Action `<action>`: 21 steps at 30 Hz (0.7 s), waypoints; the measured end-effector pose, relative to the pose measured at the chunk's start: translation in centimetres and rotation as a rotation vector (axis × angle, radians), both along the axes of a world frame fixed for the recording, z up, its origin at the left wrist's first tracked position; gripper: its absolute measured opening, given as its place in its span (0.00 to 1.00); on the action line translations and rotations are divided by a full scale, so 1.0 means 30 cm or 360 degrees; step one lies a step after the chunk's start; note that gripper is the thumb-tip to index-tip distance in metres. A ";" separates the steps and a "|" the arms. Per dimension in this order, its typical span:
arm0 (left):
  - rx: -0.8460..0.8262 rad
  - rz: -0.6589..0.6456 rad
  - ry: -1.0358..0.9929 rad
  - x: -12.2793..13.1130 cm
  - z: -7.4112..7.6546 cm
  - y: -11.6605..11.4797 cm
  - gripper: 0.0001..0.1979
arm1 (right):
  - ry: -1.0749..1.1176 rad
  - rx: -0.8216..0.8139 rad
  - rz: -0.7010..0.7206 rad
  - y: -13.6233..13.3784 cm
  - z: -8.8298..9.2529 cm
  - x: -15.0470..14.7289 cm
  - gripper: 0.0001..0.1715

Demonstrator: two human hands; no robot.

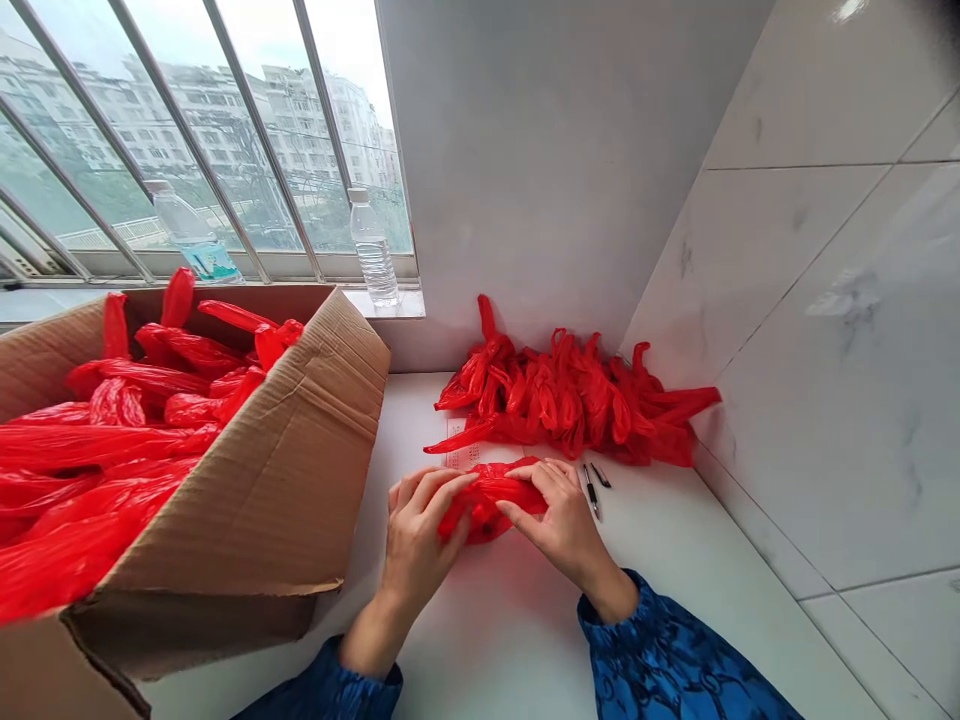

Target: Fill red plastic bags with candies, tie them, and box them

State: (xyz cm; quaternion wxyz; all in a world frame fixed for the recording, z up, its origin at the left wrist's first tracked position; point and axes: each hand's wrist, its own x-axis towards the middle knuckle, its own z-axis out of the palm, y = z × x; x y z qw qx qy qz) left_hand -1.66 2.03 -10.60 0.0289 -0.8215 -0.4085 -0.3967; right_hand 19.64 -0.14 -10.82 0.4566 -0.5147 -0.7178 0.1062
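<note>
My left hand [420,525] and right hand [556,510] grasp opposite ends of a thin, glossy red plastic bag [493,498], crumpled into a loose bundle in front of me, low over a smooth white tabletop [675,545]. Beyond it lies a puckered heap of red bags [562,400]. On my left, a creased brown cardboard box [281,480] holds long, shiny red folds [142,440].
</note>
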 end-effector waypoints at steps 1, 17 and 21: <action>0.0015 0.0015 -0.0010 0.001 -0.003 -0.001 0.13 | -0.0008 0.0005 0.0018 0.000 0.001 -0.005 0.12; -0.0372 0.0081 -0.1262 0.001 0.040 -0.037 0.06 | 0.1210 -0.0121 -0.0031 -0.019 0.032 0.066 0.12; -0.0112 -0.0059 -0.1206 0.006 0.101 -0.097 0.05 | 0.1113 0.0045 -0.0063 -0.070 0.085 0.060 0.24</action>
